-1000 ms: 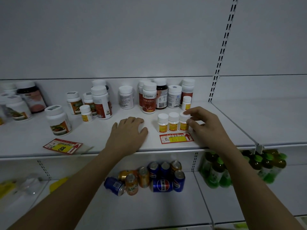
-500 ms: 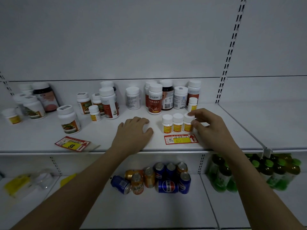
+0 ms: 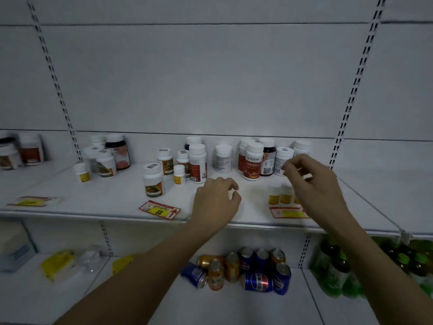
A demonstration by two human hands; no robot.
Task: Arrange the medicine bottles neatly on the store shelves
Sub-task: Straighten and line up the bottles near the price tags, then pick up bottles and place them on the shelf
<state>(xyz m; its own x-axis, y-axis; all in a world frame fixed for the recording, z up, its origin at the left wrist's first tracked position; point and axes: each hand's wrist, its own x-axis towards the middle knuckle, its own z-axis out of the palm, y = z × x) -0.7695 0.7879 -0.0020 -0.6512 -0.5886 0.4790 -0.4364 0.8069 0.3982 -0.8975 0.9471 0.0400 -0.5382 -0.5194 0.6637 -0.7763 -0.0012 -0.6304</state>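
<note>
A white store shelf (image 3: 117,202) runs across the middle of the view, carrying scattered medicine bottles (image 3: 198,163), mostly white plastic with white screw caps; their contents cannot be seen. From the view's centre, one cluster stands at 12 o'clock against the back wall: a tall bottle with a red label (image 3: 252,161) bearing white Chinese characters too small to read, a dark brown bottle (image 3: 267,157) with a barcode just beside it, and plain white ones. Toward 10 o'clock stand bottles with orange and green picture labels (image 3: 153,183) and a dark bottle with a pink label (image 3: 118,151). At 3 o'clock, near the shelf's front edge, small bottles with yellow labels (image 3: 280,194) stand in a row, blurred, behind a red and yellow price tag (image 3: 287,212). Another tag (image 3: 159,209) at 7 o'clock reads "88" with a red arrow.

The left hand (image 3: 216,200) rests on the shelf with fingers loosely curled, gripping nothing. The right hand (image 3: 314,184) hangs above the small yellow-labelled bottles, fingers bent, thumb and forefinger close together; blur hides whether they hold anything.

On the lower shelf (image 3: 234,301), soda cans (image 3: 243,268) are jumbled together, a blue one marked with the Pepsi logo, beside green drink bottles (image 3: 337,268).
</note>
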